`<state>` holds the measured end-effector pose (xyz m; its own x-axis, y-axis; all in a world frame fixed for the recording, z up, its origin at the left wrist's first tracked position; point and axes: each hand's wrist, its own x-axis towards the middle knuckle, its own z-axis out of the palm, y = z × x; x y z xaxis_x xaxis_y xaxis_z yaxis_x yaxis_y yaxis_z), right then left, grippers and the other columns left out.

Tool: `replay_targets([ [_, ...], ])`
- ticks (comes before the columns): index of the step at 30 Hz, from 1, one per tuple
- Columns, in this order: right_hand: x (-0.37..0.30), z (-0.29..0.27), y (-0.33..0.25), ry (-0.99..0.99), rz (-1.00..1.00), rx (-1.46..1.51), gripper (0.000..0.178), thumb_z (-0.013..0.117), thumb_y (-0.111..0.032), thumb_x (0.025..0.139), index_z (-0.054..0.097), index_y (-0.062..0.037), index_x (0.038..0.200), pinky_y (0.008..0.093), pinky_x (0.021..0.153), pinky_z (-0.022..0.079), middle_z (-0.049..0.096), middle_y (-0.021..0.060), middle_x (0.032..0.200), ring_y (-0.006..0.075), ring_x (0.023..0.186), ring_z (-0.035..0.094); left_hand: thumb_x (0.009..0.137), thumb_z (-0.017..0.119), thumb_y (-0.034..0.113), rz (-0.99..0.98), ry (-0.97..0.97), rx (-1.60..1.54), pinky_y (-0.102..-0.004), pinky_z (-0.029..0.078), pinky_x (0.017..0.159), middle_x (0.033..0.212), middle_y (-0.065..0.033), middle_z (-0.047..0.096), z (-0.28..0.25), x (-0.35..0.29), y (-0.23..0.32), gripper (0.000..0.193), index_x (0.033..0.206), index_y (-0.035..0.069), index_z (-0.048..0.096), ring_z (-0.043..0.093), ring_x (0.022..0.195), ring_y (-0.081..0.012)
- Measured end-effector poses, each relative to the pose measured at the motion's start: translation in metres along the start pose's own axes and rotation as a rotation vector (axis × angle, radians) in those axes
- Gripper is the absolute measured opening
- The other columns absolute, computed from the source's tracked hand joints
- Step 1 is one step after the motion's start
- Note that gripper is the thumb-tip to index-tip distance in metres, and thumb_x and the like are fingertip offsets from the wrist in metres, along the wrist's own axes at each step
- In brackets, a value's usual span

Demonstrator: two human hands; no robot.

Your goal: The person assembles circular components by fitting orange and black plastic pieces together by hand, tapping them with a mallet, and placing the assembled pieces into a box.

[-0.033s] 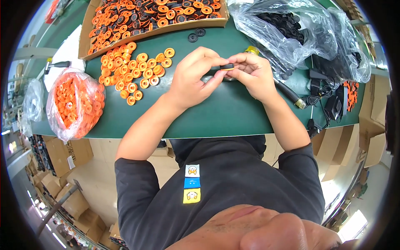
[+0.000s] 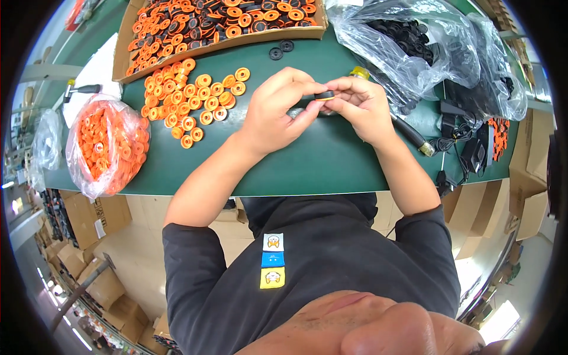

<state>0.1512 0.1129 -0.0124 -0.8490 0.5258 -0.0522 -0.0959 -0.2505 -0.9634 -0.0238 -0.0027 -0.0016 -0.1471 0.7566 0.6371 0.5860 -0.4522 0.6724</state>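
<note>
Over the green table, my left hand and my right hand meet at a small round wheel, black on top with an orange edge below. The left thumb and fingers pinch its left side, while the right fingertips close on its right side. Nearest to my left hand are loose orange discs with centre holes, spread in a pile. Two black discs lie beyond the hands. A black-handled tool with a metal end runs behind my right hand, which hides part of it.
A cardboard box of orange-and-black wheels stands at the back. Left is a clear bag of orange discs; back right, a plastic bag holds black discs. Black adapters with cables lie at the right, and a small hammer-like tool far left.
</note>
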Motion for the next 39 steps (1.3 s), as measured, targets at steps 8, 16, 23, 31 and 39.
replay_targets([
  [8, 0.001, -0.003, 0.009, 0.094, -0.347, -0.44, 0.026, 0.071, 0.004, 0.09, 0.065, 0.0045, 0.115, 0.0321, 0.091, 0.055, 0.064, 0.0142, 0.116, 0.0219, 0.104, 0.066, 0.08, 0.074, 0.006, 0.013, 0.017, -0.01, -0.0359, 0.056, 0.073, 0.098, -0.0107, 0.065, 0.002, -0.01, -0.011, 0.031, 0.111, 0.008, 0.073, 0.066, 0.086, -0.0273],
  [16, -0.001, -0.027, 0.017, 0.105, -0.344, -0.477, 0.012, 0.067, -0.003, 0.097, 0.063, 0.001, 0.106, 0.0244, 0.071, 0.049, 0.064, 0.0061, 0.098, 0.0116, 0.079, 0.059, 0.088, 0.072, 0.032, 0.072, 0.141, 0.014, -0.0424, 0.054, 0.07, 0.092, -0.0086, 0.065, 0.01, -0.009, -0.015, 0.033, 0.107, 0.006, 0.063, 0.067, 0.086, -0.0312],
  [23, 0.066, -0.023, -0.019, -0.071, -0.28, -0.514, 0.016, 0.067, -0.009, 0.096, 0.06, -0.0024, 0.108, 0.0193, 0.06, 0.042, 0.062, 0.0039, 0.089, 0.0068, 0.066, 0.052, 0.088, 0.065, 0.02, 0.05, 0.459, 0.186, -0.0464, 0.05, 0.063, 0.086, -0.0105, 0.063, 0.012, -0.004, -0.035, 0.013, 0.091, 0.007, 0.064, 0.064, 0.076, -0.0341],
  [31, 0.132, -0.01, -0.026, 0.044, -0.262, -0.672, 0.03, 0.065, -0.017, 0.1, 0.062, -0.0021, 0.126, 0.0204, 0.067, 0.044, 0.062, 0.0017, 0.094, 0.0065, 0.078, 0.055, 0.085, 0.065, 0.014, -0.032, 0.401, 0.39, -0.0466, 0.049, 0.064, 0.084, -0.01, 0.059, 0.014, -0.036, -0.009, 0.008, 0.089, 0.008, 0.062, 0.063, 0.077, -0.0334],
  [39, 0.006, 0.008, 0.057, -0.468, -0.62, -0.528, 0.01, 0.055, 0.006, 0.088, 0.061, -0.0006, 0.084, 0.0284, 0.07, 0.047, 0.06, 0.0079, 0.084, 0.0176, 0.075, 0.056, 0.083, 0.065, 0.01, -0.242, 0.256, 0.599, -0.0452, 0.049, 0.064, 0.08, -0.0087, 0.055, 0.018, -0.136, 0.057, 0.005, 0.086, 0.007, 0.062, 0.062, 0.075, -0.0306],
])
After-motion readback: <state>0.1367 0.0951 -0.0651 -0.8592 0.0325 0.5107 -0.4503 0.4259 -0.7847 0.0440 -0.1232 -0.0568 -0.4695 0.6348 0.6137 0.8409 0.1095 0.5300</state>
